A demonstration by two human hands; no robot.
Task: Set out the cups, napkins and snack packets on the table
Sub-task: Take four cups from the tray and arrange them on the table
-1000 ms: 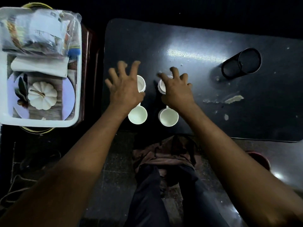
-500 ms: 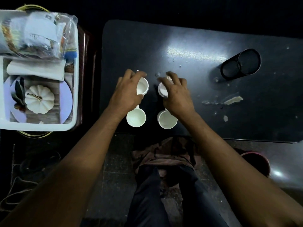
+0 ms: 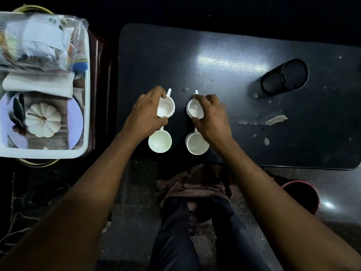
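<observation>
Dark table, dim room, glare patch toward 1 o'clock. Four white cups sit in a two-by-two block at the near edge, dead ahead of me.

Left hand is clamped on the far-left cup: fingers curl over its 9 o'clock side, thumb at its 6 o'clock rim. Right hand pinches the far-right cup from its 3 o'clock side. Near-left cup and near-right cup sit ungripped just at 6 o'clock of the held pair, by my wrists. Far cups' handles point to 12 o'clock, so each long axis runs 12–6, away from me.

Judgement: the cups step is in hand; napkins and packets not started.

Key relation for what follows: the tub lies at 9 o'clock of the left hand, well apart, off the table. Napkins lie mid-tub, packets in a clear bag at its 12 o'clock end. Left hand is nearer; the right would have to cross the cups.

Hard to tell:
- Whether the held cups rest on the table or are lifted; my palms hide their outer walls.
- Near cups' handles, mostly under my hands.
- Packet count: the bag is blurred.
- Tub is cut off at the frame's left.

Black holder lies on its side at 2 o'clock, well apart from the cups.
</observation>
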